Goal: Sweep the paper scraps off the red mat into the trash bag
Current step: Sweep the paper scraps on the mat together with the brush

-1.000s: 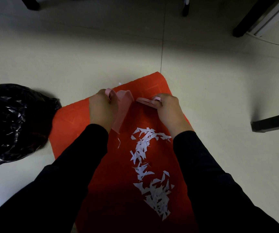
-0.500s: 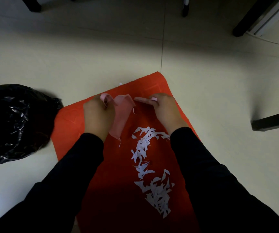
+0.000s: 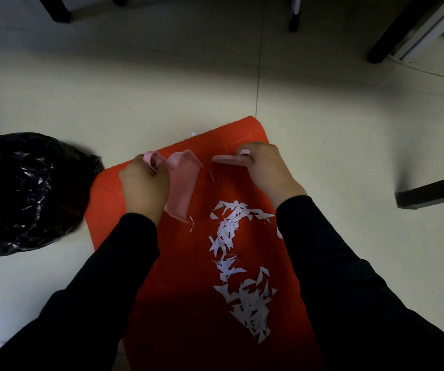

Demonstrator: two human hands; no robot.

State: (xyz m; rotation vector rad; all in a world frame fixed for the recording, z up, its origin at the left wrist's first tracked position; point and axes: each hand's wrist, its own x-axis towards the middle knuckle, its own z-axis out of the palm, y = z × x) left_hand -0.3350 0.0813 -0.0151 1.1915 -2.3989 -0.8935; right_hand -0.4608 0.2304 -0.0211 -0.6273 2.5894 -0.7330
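A red mat (image 3: 183, 277) lies on the tiled floor, with several white paper scraps (image 3: 239, 266) strewn in a curved trail down its middle. My left hand (image 3: 144, 187) grips the handle of a small pink dustpan (image 3: 182, 183) held tilted over the mat's far left part. My right hand (image 3: 267, 167) grips a small pink brush (image 3: 228, 159), whose tip points left toward the dustpan. Both tools are above the far end of the scrap trail. A black trash bag (image 3: 20, 191) sits on the floor left of the mat.
Dark furniture legs stand at the far left (image 3: 55, 9), far middle (image 3: 294, 14) and far right (image 3: 392, 38). A black bar (image 3: 434, 192) lies on the floor right of the mat. One stray scrap (image 3: 193, 134) lies on the tile beyond the mat.
Both hands have drawn slightly apart, the left with the dustpan going a little left. The scraps on the mat have not moved.
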